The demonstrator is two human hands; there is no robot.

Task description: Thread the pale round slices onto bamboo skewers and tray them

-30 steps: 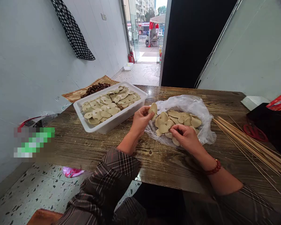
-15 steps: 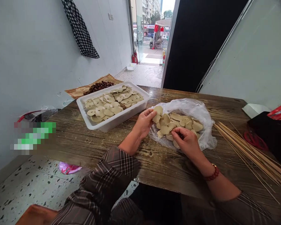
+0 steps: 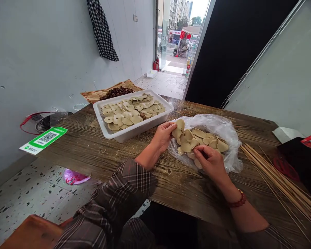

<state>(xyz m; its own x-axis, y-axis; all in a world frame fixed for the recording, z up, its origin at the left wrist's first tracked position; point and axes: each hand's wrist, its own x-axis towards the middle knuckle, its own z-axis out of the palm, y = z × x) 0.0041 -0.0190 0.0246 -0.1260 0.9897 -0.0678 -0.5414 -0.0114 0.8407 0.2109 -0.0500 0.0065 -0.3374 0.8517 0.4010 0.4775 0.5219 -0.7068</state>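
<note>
My left hand (image 3: 161,138) is closed, with thumb and fingers pinching a round, thin beige slice at the upper end of a row of overlapping slices (image 3: 187,137). At the row's lower end, my right hand (image 3: 211,162) is closed in a pinch. What lies between its fingertips is too small to make out, and no stick shows clearly within the row. Both hands are over an open clear plastic bag (image 3: 234,140) with more loose slices (image 3: 221,145) in it. Left of the bag, a white plastic tray (image 3: 142,126) contains rows of similar slices (image 3: 126,118) threaded on thin sticks.
Bamboo skewers (image 3: 277,176) lie in a bundle on the wooden table (image 3: 114,152) at right, near a black container (image 3: 291,152). Dark brown pieces (image 3: 118,92) sit on patterned paper behind the tray. A green QR-code card (image 3: 45,140) is at the table's left edge.
The view has shifted, so the scene sits slightly further right. Both hands keep their pinches at the two ends of the row, with only slight movement of the slices.
</note>
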